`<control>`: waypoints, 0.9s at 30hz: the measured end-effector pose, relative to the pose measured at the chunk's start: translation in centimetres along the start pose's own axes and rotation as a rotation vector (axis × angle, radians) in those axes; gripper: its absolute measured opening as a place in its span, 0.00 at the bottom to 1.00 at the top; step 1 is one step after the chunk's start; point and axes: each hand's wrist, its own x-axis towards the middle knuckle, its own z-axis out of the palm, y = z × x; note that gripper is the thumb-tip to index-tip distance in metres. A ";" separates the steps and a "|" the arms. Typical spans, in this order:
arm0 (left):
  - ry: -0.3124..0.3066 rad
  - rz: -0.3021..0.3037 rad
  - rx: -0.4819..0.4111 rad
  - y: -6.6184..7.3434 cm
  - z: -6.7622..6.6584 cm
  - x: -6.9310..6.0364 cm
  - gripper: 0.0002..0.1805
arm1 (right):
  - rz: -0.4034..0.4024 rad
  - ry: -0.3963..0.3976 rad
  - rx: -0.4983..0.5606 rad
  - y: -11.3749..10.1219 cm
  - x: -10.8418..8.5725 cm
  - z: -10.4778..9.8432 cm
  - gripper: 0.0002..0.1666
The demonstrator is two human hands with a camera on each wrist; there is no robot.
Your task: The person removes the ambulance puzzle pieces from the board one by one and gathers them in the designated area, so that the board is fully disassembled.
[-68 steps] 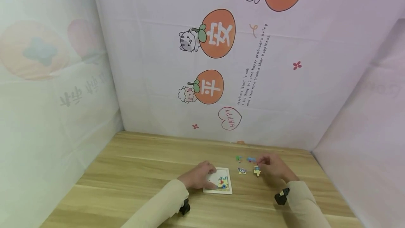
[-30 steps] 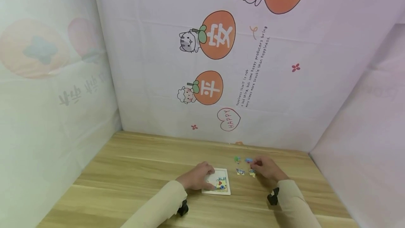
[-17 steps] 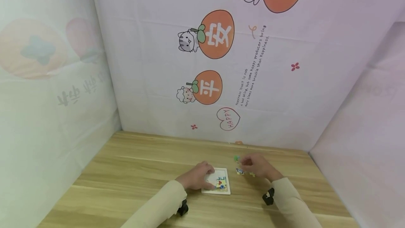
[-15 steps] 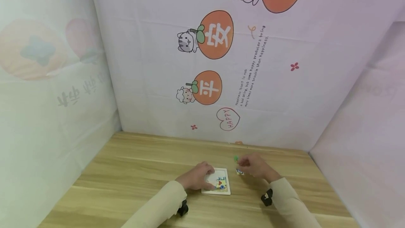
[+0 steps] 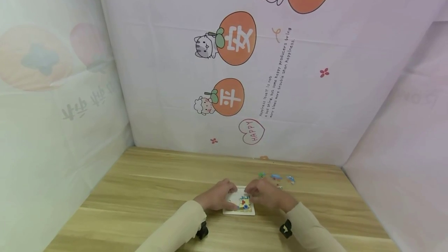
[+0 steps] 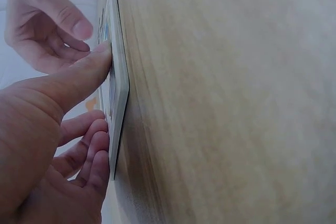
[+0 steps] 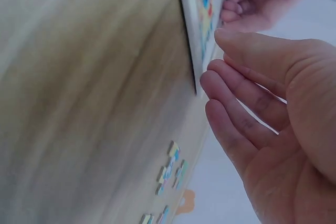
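Note:
My left hand (image 5: 217, 196) holds the white-framed puzzle board (image 5: 239, 213), its thumb on top and its other fingers at the edge in the left wrist view. Over the board's right side is my right hand (image 5: 268, 195). The right wrist view shows this hand (image 7: 304, 103) with thumb and fingers loosely bent beside the board's frame (image 7: 193, 30); no piece shows between them. A yellow, red and blue picture (image 5: 244, 202) fills the board's right part, and its left part is white. Part of the board is hidden by both hands.
Loose puzzle pieces lie on the wooden table right of the board: a green one (image 5: 261, 174), a blue one (image 5: 276, 176) and another blue one (image 5: 291, 179). More pieces (image 7: 167, 171) show in the right wrist view. Printed white cloth (image 5: 175, 88) stands behind the table.
My right hand has moved left from the loose pieces to the board's right side, uncovering the blue pieces. My left hand has stayed at the board.

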 end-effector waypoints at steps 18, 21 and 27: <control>-0.014 0.035 0.060 0.7 -0.5 0.0 0.31 | -0.047 0.020 -0.052 0.4 -0.1 1.4 0.11; -0.011 0.050 0.072 0.8 -0.1 0.4 0.30 | -0.018 0.018 -0.027 0.4 -0.1 1.3 0.12; -0.014 0.064 0.061 1.4 0.8 1.4 0.30 | 0.001 0.024 -0.011 0.1 -0.3 1.3 0.15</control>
